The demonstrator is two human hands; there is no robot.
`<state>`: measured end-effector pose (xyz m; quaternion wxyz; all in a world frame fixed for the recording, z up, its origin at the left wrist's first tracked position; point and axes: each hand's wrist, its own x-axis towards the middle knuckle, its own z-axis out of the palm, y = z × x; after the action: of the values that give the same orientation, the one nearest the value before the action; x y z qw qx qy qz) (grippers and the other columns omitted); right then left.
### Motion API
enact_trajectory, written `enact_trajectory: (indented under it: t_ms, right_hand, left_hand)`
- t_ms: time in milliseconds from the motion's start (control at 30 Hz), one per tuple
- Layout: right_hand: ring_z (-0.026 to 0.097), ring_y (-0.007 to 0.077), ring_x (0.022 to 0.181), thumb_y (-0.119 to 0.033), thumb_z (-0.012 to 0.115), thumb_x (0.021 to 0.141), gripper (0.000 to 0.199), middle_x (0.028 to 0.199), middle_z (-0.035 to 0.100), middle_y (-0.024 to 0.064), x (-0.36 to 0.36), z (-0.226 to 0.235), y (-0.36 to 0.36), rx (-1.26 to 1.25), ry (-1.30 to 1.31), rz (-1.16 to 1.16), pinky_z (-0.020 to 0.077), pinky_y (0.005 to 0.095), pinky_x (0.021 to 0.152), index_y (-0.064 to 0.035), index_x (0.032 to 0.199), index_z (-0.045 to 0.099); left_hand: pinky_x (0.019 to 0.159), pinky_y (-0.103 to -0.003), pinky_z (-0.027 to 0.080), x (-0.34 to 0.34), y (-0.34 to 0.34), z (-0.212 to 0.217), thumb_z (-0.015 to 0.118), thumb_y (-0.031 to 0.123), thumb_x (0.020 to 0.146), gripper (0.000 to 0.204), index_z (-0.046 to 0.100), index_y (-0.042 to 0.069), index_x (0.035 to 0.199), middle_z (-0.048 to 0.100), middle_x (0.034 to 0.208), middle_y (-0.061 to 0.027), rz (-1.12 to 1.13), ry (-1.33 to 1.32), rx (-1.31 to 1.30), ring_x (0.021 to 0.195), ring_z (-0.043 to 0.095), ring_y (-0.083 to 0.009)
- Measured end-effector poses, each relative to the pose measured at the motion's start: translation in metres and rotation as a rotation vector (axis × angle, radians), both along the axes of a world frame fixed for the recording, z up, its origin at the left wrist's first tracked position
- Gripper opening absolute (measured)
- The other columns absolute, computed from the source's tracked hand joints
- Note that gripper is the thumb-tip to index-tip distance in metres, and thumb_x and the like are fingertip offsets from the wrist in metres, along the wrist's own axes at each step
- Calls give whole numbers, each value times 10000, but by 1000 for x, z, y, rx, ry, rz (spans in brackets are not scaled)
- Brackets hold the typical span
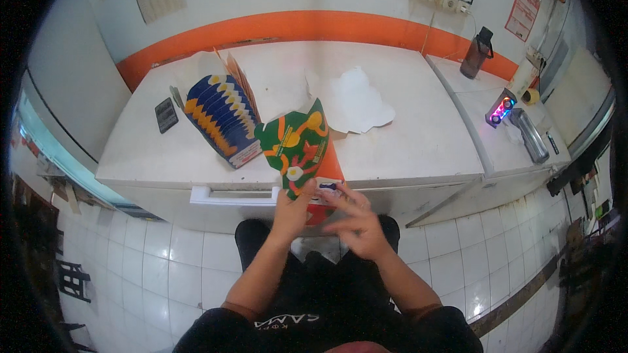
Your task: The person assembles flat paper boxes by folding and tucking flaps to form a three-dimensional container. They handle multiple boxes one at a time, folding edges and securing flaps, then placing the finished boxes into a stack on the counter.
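A printed paperboard food carton (297,140), green with orange and red patches, stands upright at the front edge of the white worktop. My left hand (292,212) grips its lower left part, thumb on the near face. At its lower right, my right hand (356,225) has its fingers spread, the fingertips at or just against the orange-red side. Whether they touch it I cannot tell for certain. To the left, a fanned stack of blue and yellow paperboard blanks (226,117) lies on the worktop, with more orange-brown blanks (242,82) behind it.
Crumpled white paper (360,101) lies behind the carton on the white worktop (418,150). A phone (166,115) rests at far left. On the right-hand surface are a dark bottle (476,55), a lit speaker (501,108), a grey case (528,136) and a tape roll (530,96).
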<state>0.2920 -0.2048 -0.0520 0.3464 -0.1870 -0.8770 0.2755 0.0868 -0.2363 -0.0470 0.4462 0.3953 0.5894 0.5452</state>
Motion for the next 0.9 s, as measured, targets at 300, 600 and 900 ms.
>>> enact_trajectory:
  t_ms: [300, 600, 900]
  right_hand:
    - [663, 87, 932, -114, 720, 948, 348, 1081, 748, 69, -19, 25, 24, -750, 483, -379, 543, 258, 826, 34, 1261, 692]
    - [651, 97, 829, -79, 717, 972, 186, 962, 738, 58, -35, -15, 22, -650, 514, -610, 522, 231, 763, 73, 1077, 746]
    - [639, 102, 885, -67, 762, 911, 162, 994, 710, 72, -35, -10, 12, -610, 578, -479, 514, 252, 790, 57, 1014, 748]
  left_hand:
    - [888, -340, 573, 10, -36, 19, 765, 138, 929, 569, 507, 3, 1418, 702, 1202, -118, -230, -128, -194, 1024, 705, -191]
    - [1067, -393, 484, 18, -46, -20, 798, 52, 830, 922, 268, -26, 1581, 477, 1466, -206, 128, 766, 377, 1331, 529, -319]
    - [937, -339, 575, 8, -42, -6, 716, -37, 906, 457, 540, -25, 1328, 679, 1229, -135, 31, -249, 206, 1089, 685, -230]
